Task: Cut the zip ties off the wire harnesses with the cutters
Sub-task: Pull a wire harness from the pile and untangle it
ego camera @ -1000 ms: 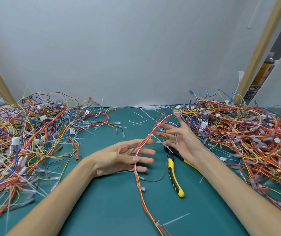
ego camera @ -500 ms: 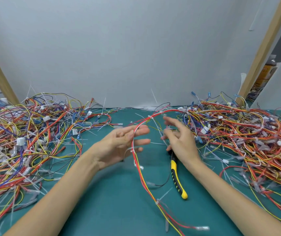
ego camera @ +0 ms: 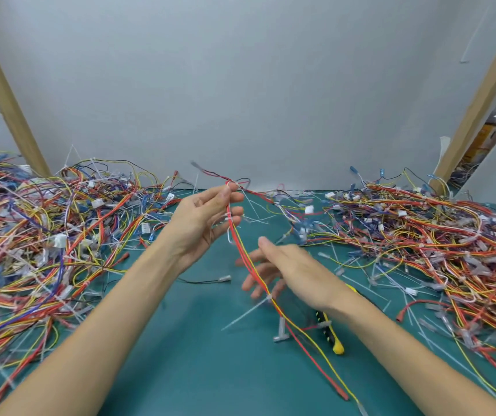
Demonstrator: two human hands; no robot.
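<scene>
Red-and-yellow wire harness hangs mid-scene, pinched high by the left hand so its white plastic zip ties show, while the right hand, spread and empty, hovers near it above the yellow-and-black-handled cutters, likely reaching for them.

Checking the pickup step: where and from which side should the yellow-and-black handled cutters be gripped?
Grip the yellow-and-black handled cutters by the handles, the only part showing; the head is hidden under the right hand. They lie flat on the green mat, handle ends toward the person, so coming from above with the right hand, wrapping both handles, looks best.
</scene>
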